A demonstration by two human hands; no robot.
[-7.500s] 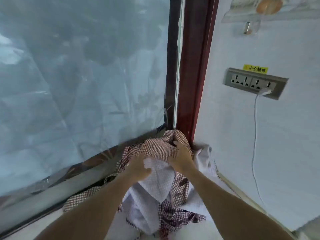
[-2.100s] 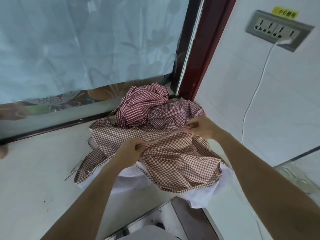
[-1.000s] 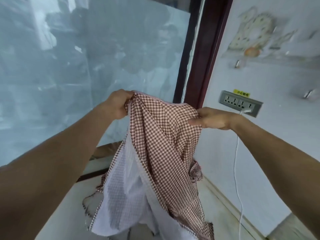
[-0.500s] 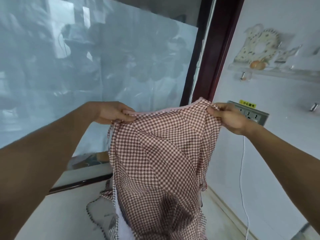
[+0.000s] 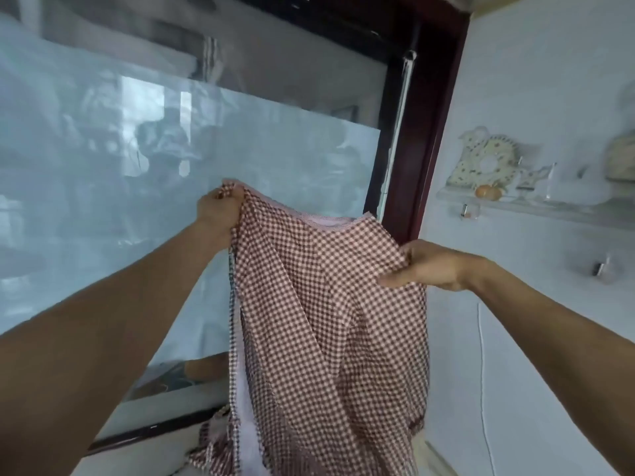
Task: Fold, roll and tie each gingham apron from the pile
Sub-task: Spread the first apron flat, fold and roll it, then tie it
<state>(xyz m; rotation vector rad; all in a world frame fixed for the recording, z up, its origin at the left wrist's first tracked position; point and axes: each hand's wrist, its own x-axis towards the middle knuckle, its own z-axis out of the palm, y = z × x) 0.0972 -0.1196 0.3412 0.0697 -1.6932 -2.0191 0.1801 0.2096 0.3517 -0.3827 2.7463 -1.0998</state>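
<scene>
left hand (image 5: 220,209) grips apron (image 5: 330,321) corner | right hand (image 5: 429,266) pinches edge

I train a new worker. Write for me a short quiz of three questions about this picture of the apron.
1. True or false: the gingham apron lies flat on the counter.
2. Which hand holds the apron higher: A) left hand B) right hand?
3. Fill in: on the wall shelf sits a small ____ coloured fruit.

Key: 1 false, it hangs in the air; 2 A; 3 orange.
</scene>
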